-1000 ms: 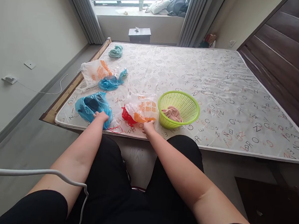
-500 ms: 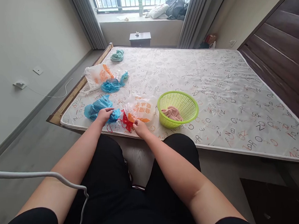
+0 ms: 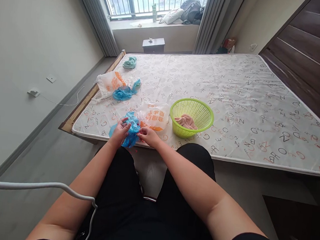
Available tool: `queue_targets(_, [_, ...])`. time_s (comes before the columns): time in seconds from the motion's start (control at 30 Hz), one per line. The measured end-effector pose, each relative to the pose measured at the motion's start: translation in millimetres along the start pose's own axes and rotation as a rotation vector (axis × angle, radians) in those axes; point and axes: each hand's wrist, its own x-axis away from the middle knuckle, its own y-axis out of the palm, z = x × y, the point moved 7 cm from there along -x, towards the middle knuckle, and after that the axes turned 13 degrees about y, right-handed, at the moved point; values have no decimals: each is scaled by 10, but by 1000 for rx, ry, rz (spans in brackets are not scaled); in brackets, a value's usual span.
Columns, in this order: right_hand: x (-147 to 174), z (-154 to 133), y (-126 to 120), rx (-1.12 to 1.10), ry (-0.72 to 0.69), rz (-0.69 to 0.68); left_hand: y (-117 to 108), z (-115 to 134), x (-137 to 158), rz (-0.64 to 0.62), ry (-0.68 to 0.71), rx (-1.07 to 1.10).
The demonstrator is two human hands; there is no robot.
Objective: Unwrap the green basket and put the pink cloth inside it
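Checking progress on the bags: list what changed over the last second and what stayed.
The left hand gathered the blue bag rightward to the right hand, which moved off the white-and-orange bag to meet it. The green basket and far bags stayed.

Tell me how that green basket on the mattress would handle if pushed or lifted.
The green basket looks like thin openwork plastic, so probably light and fairly stiff. Its wide round base suggests it would slide rather than tip. The pink cloth inside looks small and likely adds little weight.
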Motion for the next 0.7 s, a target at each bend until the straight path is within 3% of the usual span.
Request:
queue_targets(0.13, [86,-82,-139,13,-17,114,19,-30,124,-44,64,-243])
queue_targets(0.23, [123,-140,-197,77,-43,126,87,-3,170,-99,99,-335])
queue_targets(0.43, [114,-164,-269,325,-91,104,62,169,112,3,242,-460])
queue_targets(0.53, [132,-198,-306,457,-165,127,101,140,85,-37,230,-470])
queue_targets(0.7, [291,-405,-540,395,-307,401,181,102,55,-80,188,-392])
